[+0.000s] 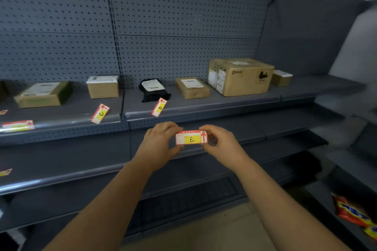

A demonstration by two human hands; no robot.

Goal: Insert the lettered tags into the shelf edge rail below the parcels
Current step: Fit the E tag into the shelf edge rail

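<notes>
2 hands (161, 142) (219, 141) pinch the e tag (191, 137) between them.

Both hands hold one tag marked E (191, 137) level in front of the shelving: the left hand (161, 142) pinches its left end, the right hand (219, 141) its right end beside the red arrow. Above them, the shelf edge rail (204, 108) carries a tilted tag marked D (159, 107) below a black parcel (153, 89). Another tilted tag (100, 113) sits left of it, below a small brown box (103, 87). A large carton (240, 76) stands to the right.
</notes>
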